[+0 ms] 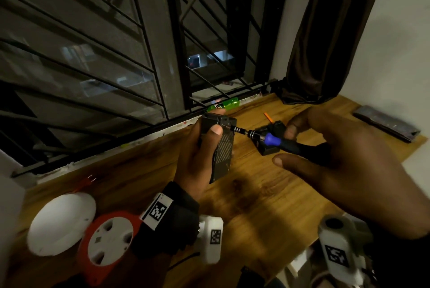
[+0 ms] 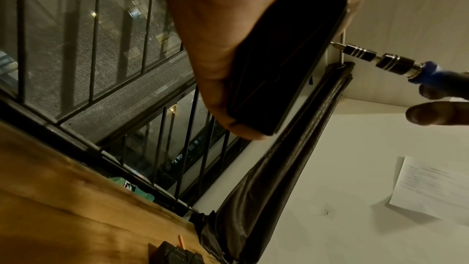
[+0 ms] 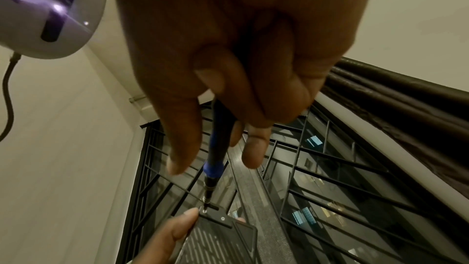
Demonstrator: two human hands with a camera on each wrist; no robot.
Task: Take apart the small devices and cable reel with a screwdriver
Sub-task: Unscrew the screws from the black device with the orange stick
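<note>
My left hand point(image 1: 200, 148) grips a flat black device point(image 1: 222, 148) with a slotted face, holding it above the wooden table point(image 1: 267, 194); the thumb lies across its front. In the left wrist view the black device point(image 2: 284, 57) fills the palm. My right hand point(image 1: 337, 155) holds a screwdriver point(image 1: 274, 139) with a blue and black handle. Its bit point(image 3: 205, 207) sits at a screw on the upper end of the device point(image 3: 218, 242). The red and white cable reel point(image 1: 107, 243) lies at the table's near left, next to a white round cover point(image 1: 60, 224).
A second small black device point(image 1: 271, 138) sits on the table behind the screwdriver. An orange stick point(image 1: 267, 117) and a green bottle point(image 1: 223, 105) lie near the barred window. A dark flat case point(image 1: 387, 123) lies far right, below a dark curtain point(image 1: 325, 43).
</note>
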